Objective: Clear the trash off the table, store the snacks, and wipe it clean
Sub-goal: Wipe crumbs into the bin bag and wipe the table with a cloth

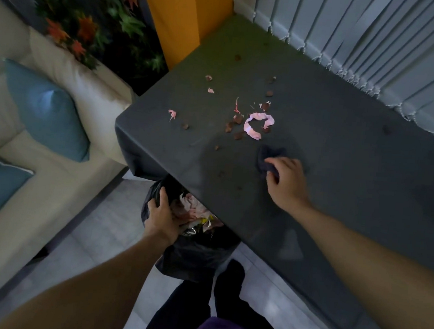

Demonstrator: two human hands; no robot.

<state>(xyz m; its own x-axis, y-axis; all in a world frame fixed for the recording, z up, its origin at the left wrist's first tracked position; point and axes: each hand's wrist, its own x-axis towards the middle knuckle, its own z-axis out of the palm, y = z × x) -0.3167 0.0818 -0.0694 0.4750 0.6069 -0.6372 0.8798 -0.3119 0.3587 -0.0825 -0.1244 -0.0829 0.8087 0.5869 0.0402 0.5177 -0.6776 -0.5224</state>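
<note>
A dark grey table (342, 154) carries scattered trash: a curled pink peel strip (256, 124), small pink scraps (172, 113) and several brown crumbs (237, 119). My right hand (286, 181) rests on the table, shut on a dark cloth (267, 157) just below the pink strip. My left hand (162, 217) grips the rim of a black trash bag (197, 252) held under the table's near edge. Pink and shiny wrappers show inside the bag.
A beige sofa (52, 171) with teal cushions (47, 112) stands to the left. Vertical blinds (378, 42) hang behind the table, an orange panel (181, 17) and leafy plants (92, 22) at the back. My legs stand on the pale floor below.
</note>
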